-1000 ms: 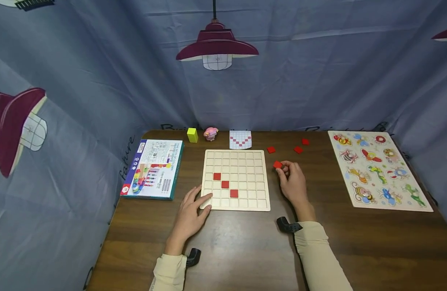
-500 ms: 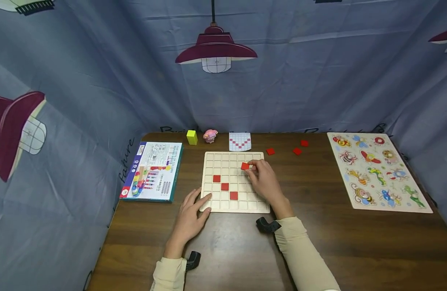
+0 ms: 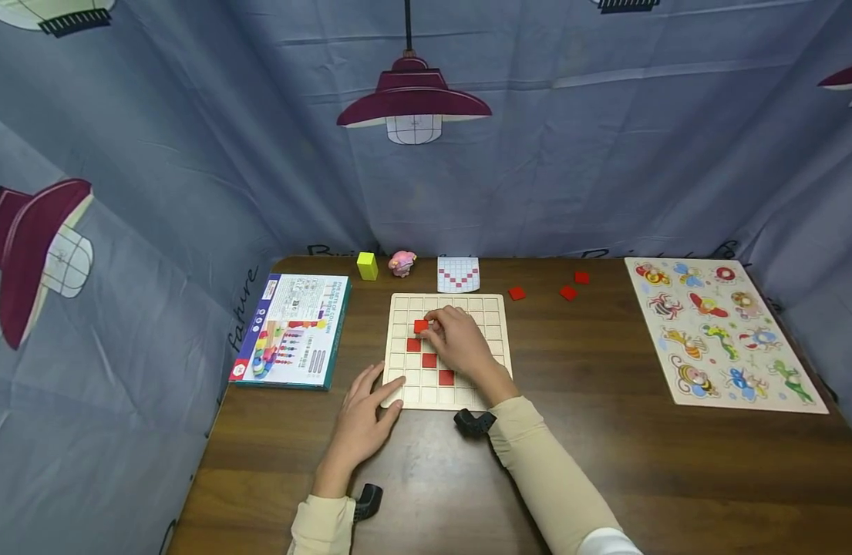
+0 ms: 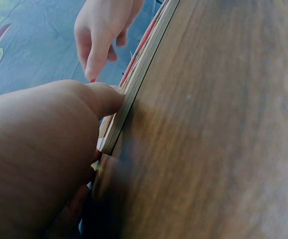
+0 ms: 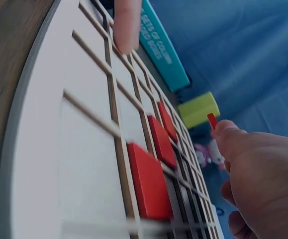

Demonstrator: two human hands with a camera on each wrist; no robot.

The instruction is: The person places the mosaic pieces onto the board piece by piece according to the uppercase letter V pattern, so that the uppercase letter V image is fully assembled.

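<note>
My right hand (image 3: 460,343) pinches a red square tile (image 3: 421,326) between thumb and fingertips over the upper left of the wooden grid board (image 3: 495,331). In the right wrist view that tile (image 5: 212,121) appears edge-on, raised above the board's ridges. Three red tiles (image 3: 429,360) sit in grid cells along a diagonal. With fingers extended, my left hand (image 3: 362,412) rests on the board's lower left corner. In the left wrist view the left thumb (image 4: 106,99) touches the board's edge (image 4: 129,109).
Three loose red tiles (image 3: 568,293) lie right of the board. Behind it stand a pattern card (image 3: 458,274), a pink figurine (image 3: 402,263) and a yellow block (image 3: 367,266). A boxed set (image 3: 290,331) lies left; an insect picture board (image 3: 727,331) lies right.
My right hand has carried a red tile leftward from the table right of the board to above the board's upper left cells. The left hand has stayed at the corner.
</note>
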